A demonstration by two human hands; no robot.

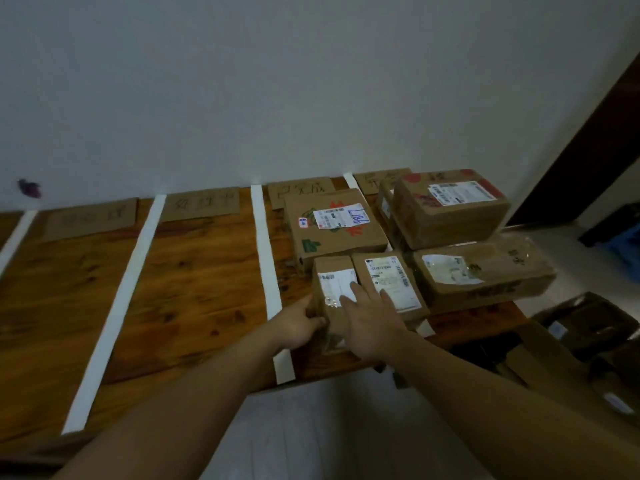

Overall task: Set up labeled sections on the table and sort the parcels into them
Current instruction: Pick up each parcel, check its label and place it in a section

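Reaching forward from the bottom of the frame, both bare arms meet at a small parcel (333,268) right of centre. The left hand (298,323) grips its left near edge, fingers curled round the corner and thumb on top. The right hand (372,318) lies flat on the top face, its fingers (356,291) straight and slightly spread over the white shipping sticker.

This small parcel stands on the wooden table (194,289) near the front edge, just right of the third tape strip (266,265). It touches a second small parcel (388,282) on its right. Behind both lies a flat parcel (332,233) with blue handwritten digits on its sticker. Further right, a tall parcel (450,209) with red markings sits at the back. A long parcel (485,271) (shiny with clear tape) lies in front of it, overhanging the table's right end.

Two more white tape strips (117,303) (15,237) cross the left half of the table, and a fourth strip (349,180) shows at the back between the parcels. Cardboard signs stand along the wall behind the sections: the left sign (91,218), the middle sign (201,204), the third sign (301,192) and the right sign (377,180), the last mostly hidden. Their handwriting is too blurred to read.

An open carton (588,327) sits on the floor at lower right.
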